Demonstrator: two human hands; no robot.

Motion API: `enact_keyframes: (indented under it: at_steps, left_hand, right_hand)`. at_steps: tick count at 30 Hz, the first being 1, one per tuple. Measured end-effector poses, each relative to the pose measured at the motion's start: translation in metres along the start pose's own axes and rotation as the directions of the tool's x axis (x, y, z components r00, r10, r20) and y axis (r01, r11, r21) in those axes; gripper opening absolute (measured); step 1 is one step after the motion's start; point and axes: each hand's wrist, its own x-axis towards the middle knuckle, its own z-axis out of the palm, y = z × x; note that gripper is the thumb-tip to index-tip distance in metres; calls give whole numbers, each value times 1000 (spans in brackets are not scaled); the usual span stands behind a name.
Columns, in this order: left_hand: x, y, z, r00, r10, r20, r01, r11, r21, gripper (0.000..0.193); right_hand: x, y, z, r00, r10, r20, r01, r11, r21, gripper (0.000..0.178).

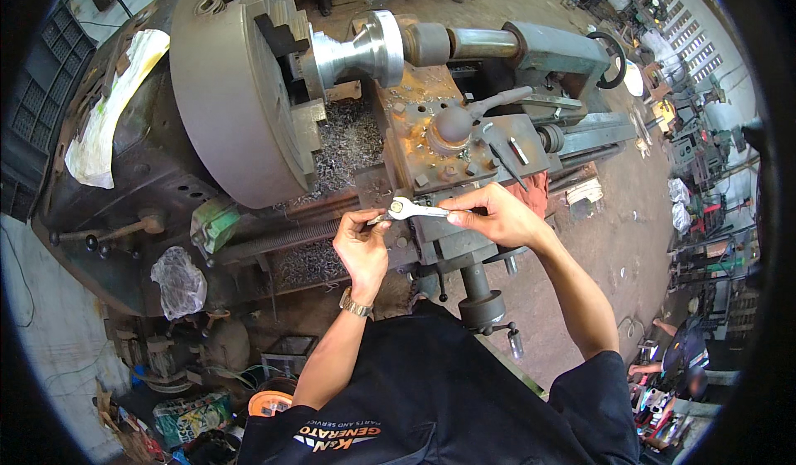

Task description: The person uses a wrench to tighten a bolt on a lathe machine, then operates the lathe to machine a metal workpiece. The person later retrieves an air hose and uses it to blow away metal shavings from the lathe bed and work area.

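Right hand (504,216): fingers clamped on wrench (423,211), on the near side of the tool post (450,126). Left hand (362,248): fingers pinched on small part (384,218), indistinct, by wrench's head.

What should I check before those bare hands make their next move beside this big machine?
1. Wrench held securely: ok; the right hand pinches its handle between thumb and fingers.
2. Small part supported: ok; the left hand holds it at the wrench's head.
3. Left wrist bare: not ok; a metal watch is on it.
4. Large chuck standing still: cannot tell from a single still picture.
5. Area beside the chuck free of metal chips: not ok; they lie heaped there.
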Motion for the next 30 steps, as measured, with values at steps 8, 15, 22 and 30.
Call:
enact_keyframes:
  at_steps: [8,15,22,30]
  left_hand:
    - [0,0,0,1000,14,3,-14,999,40,28]
    - [-1,1,1,1000,19,2,-19,1000,25,28]
    - [-1,2,3,1000,13,-28,-13,1000,-15,27]
    - [0,3,2,999,48,-8,-48,999,15,28]
  right_hand:
    - [3,3,1,999,-44,-20,43,998,-53,30]
    - [-8,-1,11,990,65,-125,-80,990,-117,25]
    - [-35,-39,85,918,367,-153,-250,832,495,26]
    - [-28,-70,139,890,440,117,-114,-34,993,21]
